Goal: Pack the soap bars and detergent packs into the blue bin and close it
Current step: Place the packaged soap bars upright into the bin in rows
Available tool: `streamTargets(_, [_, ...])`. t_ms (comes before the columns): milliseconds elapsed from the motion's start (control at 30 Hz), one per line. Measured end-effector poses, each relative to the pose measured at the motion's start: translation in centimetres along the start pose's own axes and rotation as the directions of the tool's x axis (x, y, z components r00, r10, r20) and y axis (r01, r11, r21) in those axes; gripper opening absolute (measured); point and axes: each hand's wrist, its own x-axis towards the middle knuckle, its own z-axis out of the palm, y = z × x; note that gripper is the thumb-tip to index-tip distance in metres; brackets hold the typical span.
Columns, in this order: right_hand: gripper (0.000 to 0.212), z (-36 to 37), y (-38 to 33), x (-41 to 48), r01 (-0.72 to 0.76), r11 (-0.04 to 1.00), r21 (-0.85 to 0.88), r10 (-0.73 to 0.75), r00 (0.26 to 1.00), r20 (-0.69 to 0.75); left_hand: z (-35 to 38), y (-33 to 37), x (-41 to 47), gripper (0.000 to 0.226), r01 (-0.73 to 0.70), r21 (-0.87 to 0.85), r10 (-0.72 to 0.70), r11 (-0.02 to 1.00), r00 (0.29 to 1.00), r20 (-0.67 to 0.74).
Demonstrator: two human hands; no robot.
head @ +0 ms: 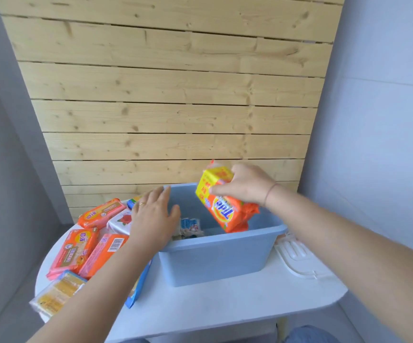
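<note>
The blue bin (220, 258) stands open on a white table. My right hand (247, 185) grips an orange and yellow Tide detergent pack (225, 206), tilted, with its lower end inside the bin. A small white and blue pack (190, 226) lies at the bin's bottom. My left hand (154, 216) hovers with fingers spread over the bin's left rim, holding nothing. Left of the bin lie several packs: an orange soap bar (101, 214), a white pack with a red flower (122, 221), an orange pack (75, 251), a barcode pack (104, 253) and a yellow bar pack (57, 293).
A white lid (297, 258) lies on the table (225, 308) right of the bin, partly under my right arm. A blue-edged pack (138, 288) leans against the bin's left side. A wooden slat wall rises behind. The table's rounded edge runs close on the left.
</note>
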Motion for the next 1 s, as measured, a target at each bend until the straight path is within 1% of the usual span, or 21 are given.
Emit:
streamTargets(67, [0.039, 2.8, -0.1, 1.0, -0.053, 0.997, -0.062, 0.055, 0.998, 0.025, 0.2, -0.1, -0.1, 0.058, -0.006, -0.002, 0.006, 1.0, 0.998, 0.064])
streamTargets(133, [0.039, 4.9, 0.4, 1.7, -0.139, 0.982, -0.128, 0.147, 0.987, 0.061, 0.4, -0.1, -0.2, 0.059, -0.003, -0.026, 0.006, 1.0, 0.996, 0.089])
streamTargets(233, [0.057, 7.1, 1.1, 2.9, -0.184, 0.936, -0.302, 0.228, 0.966, 0.12, 0.4, -0.3, -0.1, 0.058, -0.007, -0.04, 0.01, 0.999, 0.996, 0.087])
streamTargets(300, [0.062, 7.8, 1.3, 3.5, -0.189, 0.912, -0.364, 0.262, 0.951, 0.164, 0.5, -0.3, -0.2, 0.058, -0.004, -0.054, 0.009, 0.999, 0.997, 0.081])
streamTargets(333, [0.065, 8.0, 1.1, 3.7, -0.17, 0.903, -0.396, 0.27, 0.939, 0.211, 0.6, -0.3, -0.2, 0.058, -0.003, -0.058, 0.008, 0.998, 0.997, 0.077])
streamTargets(400, [0.066, 8.2, 0.7, 4.0, -0.115, 0.912, -0.394, 0.274, 0.885, 0.377, 0.7, -0.4, -0.3, 0.058, -0.004, -0.056, 0.008, 0.998, 0.998, 0.066])
streamTargets(467, [0.062, 8.0, 0.4, 3.7, -0.169, 0.936, -0.307, 0.317, 0.782, 0.536, 0.7, -0.4, -0.2, 0.058, -0.001, -0.049, 0.004, 0.999, 0.998, 0.062])
streamTargets(500, [0.062, 7.9, 0.4, 3.4, -0.187, 0.938, -0.292, 0.328, 0.754, 0.569, 0.8, -0.5, -0.2, 0.058, 0.004, -0.045, -0.001, 0.999, 0.998, 0.061])
streamTargets(533, [0.064, 7.9, 0.5, 3.4, -0.176, 0.938, -0.297, 0.324, 0.748, 0.579, 0.8, -0.5, -0.2, 0.058, 0.009, -0.043, -0.007, 0.999, 0.998, 0.061])
streamTargets(633, [0.076, 8.4, 1.0, 3.5, -0.07, 0.928, -0.365, 0.289, 0.753, 0.591, 0.7, -0.4, -0.2, 0.058, 0.02, -0.028, -0.018, 0.999, 0.997, 0.068])
streamTargets(667, [0.075, 8.5, 1.0, 3.5, -0.009, 0.916, -0.402, 0.27, 0.754, 0.598, 0.7, -0.4, -0.2, 0.058, 0.021, -0.026, -0.019, 0.999, 0.997, 0.072])
streamTargets(733, [0.063, 8.5, 0.6, 3.3, 0.147, 0.844, -0.516, 0.229, 0.771, 0.594, 0.7, -0.3, -0.3, 0.058, 0.021, -0.022, -0.02, 1.0, 0.997, 0.073])
streamTargets(767, [0.058, 8.4, 0.4, 3.3, 0.208, 0.801, -0.561, 0.214, 0.775, 0.594, 0.7, -0.4, -0.3, 0.058, 0.022, -0.021, -0.02, 1.0, 0.997, 0.073])
streamTargets(800, [0.053, 8.2, 0.2, 3.2, 0.242, 0.782, -0.575, 0.197, 0.779, 0.595, 0.6, -0.2, -0.3, 0.058, 0.022, -0.022, -0.02, 1.0, 0.997, 0.073])
streamTargets(867, [0.045, 7.9, -0.1, 3.0, 0.276, 0.757, -0.593, 0.193, 0.772, 0.605, 0.6, -0.1, -0.3, 0.058, 0.021, -0.025, -0.019, 0.999, 0.997, 0.079])
streamTargets(933, [0.058, 8.0, 0.1, 2.7, 0.251, 0.764, -0.594, 0.225, 0.759, 0.61, 0.5, -0.1, -0.3, 0.057, 0.03, -0.03, -0.028, 0.999, 0.996, 0.088])
streamTargets(967, [0.059, 7.7, 0.3, 2.7, 0.194, 0.804, -0.561, 0.225, 0.774, 0.591, 0.5, 0.0, -0.3, 0.057, 0.034, -0.035, -0.031, 0.999, 0.996, 0.088])
streamTargets(1000, [0.055, 7.1, 0.7, 2.9, 0.119, 0.879, -0.461, 0.187, 0.804, 0.564, 0.5, -0.1, -0.3, 0.057, 0.042, -0.036, -0.039, 0.998, 0.996, 0.086])
